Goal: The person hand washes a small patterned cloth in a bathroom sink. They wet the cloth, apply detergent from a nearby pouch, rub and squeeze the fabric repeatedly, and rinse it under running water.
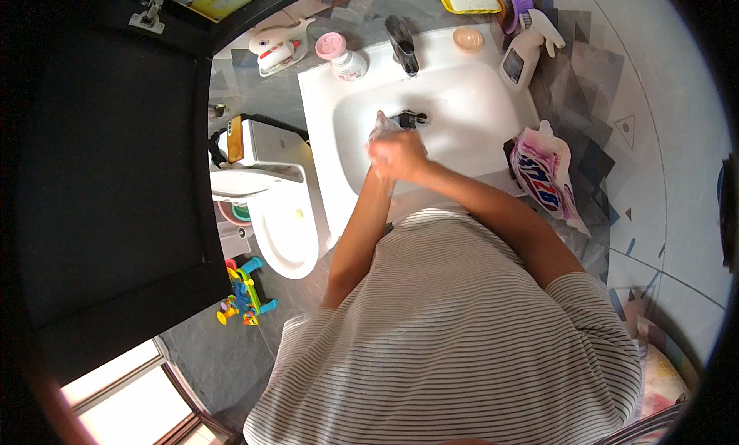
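Both of my hands are together over the white washbasin (479, 150), wet with whitish soap lather. My right hand (405, 155) is wrapped over my left hand (378, 134), which it largely hides. Lathered fingertips of the left hand stick out at the top. Motion blurs the hands a little. Just beyond them, a dark fitting (411, 119) sits in the basin around the drain. At the basin's far rim stands a dark faucet (402, 46); whether water runs is not clear. A white foam pump bottle with a pink top (348, 64) stands left of it.
A peach soap dish (468, 39) is on the rim, a white spray bottle (522, 58) at right. A purple-and-white detergent pouch (542, 168) lies on the counter. Leftward are a toilet (286, 231), a colourful toy (245, 292) and an open black cabinet door (115, 173).
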